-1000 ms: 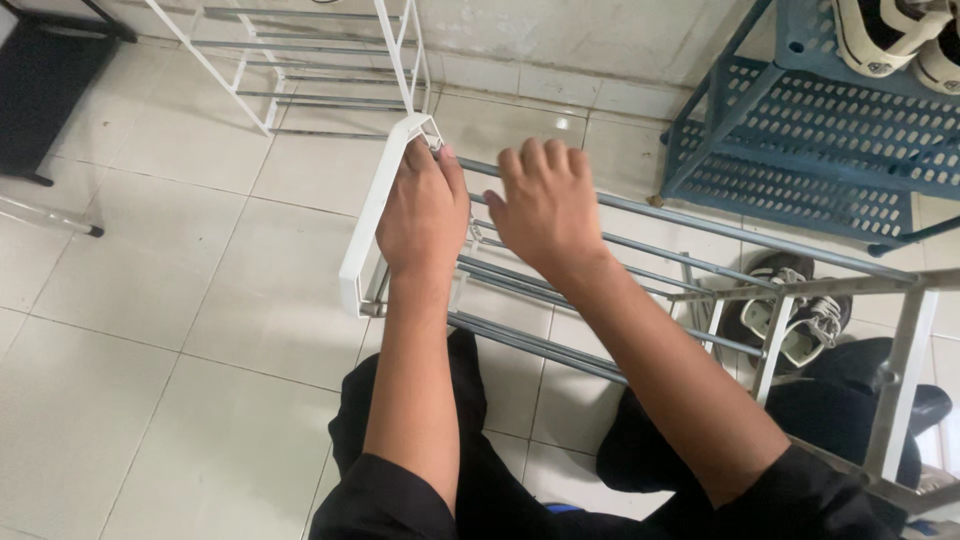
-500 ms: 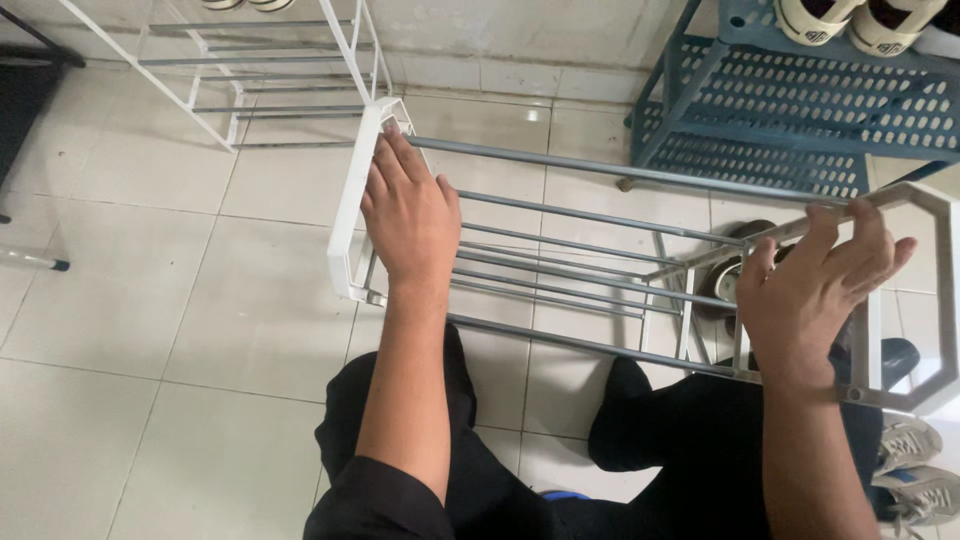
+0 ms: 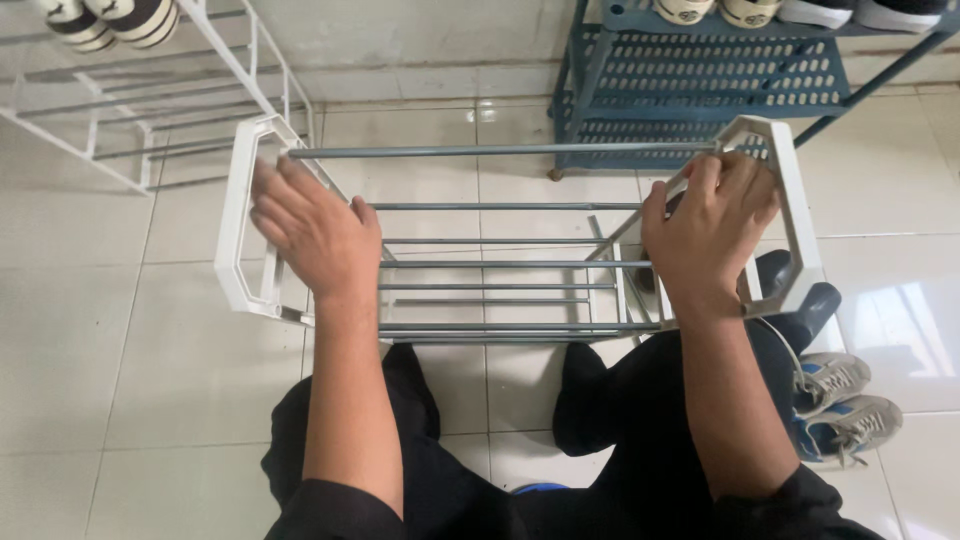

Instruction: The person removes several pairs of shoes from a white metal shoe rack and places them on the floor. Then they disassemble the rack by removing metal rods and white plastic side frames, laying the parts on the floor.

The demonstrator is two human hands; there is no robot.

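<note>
Right now the left hand [image 3: 315, 232] lies flat and open on the left end frame [image 3: 238, 215] of a white shoe rack [image 3: 500, 265]. Its fingers are stretched out and a bit blurry, and they press on the frame without curling round it. The right hand [image 3: 708, 228] is on the right end frame [image 3: 790, 215]. Its fingers bend over the inner edge of that frame, so it has a loose hold on it.

Between the two frames run thin grey metal rods [image 3: 500, 150]. One rod sits high at the far side, and more rods lie lower down, closer to the person. The rack stands on the pale tiled floor [image 3: 100, 360], right in front of the person's knees. The person wears black trousers [image 3: 640, 400] and black sleeves.

Just beside the right knee, two grey and white sneakers [image 3: 845, 400] lie on the floor. Something dark and rounded sits under the right end frame, but I cannot tell what it is.

Farther back on the right stands a blue plastic rack [image 3: 700, 75] with holes in its shelves and shoes on top. On the far left is another white wire rack [image 3: 130, 110] with a pair of shoes [image 3: 110, 20] on it.
</note>
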